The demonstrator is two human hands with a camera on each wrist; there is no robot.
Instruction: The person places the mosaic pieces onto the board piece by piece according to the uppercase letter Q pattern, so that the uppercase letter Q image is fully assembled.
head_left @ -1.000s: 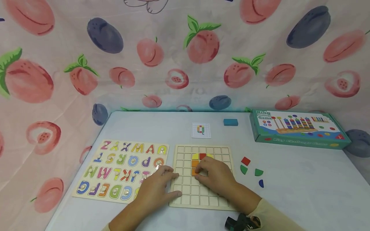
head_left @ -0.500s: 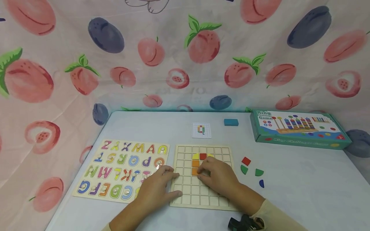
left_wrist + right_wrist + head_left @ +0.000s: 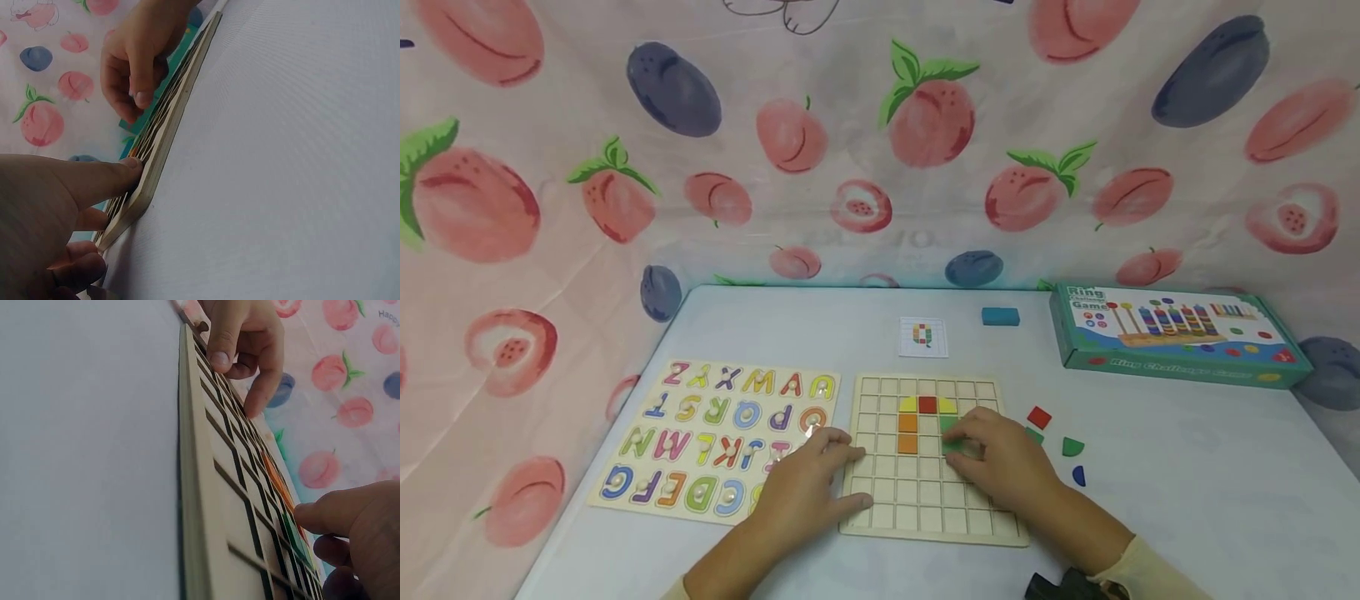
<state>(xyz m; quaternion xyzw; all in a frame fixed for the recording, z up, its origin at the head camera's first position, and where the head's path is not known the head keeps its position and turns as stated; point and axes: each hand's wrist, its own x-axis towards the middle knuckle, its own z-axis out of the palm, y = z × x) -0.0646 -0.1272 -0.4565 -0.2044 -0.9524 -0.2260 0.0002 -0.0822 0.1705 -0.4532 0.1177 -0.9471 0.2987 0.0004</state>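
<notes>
In the head view a pale gridded wooden board lies in front of me. My left hand rests at its left edge; in the left wrist view the thumb lies on the rim, fingers spread. Over the board's right side is my right hand, thumb and index finger around a green square tile, partly hidden by them. Another green square lies above it. Two orange squares, two yellow rounded pieces and a red square sit in other cells.
Right of the board lie a loose red square, green quarter pieces and a blue piece. A pattern card, a blue block and a game box stand behind. A letter puzzle board lies left.
My right hand has moved right, from beside the lower orange square to the green squares, which now show. The left hand stays at the board's edge.
</notes>
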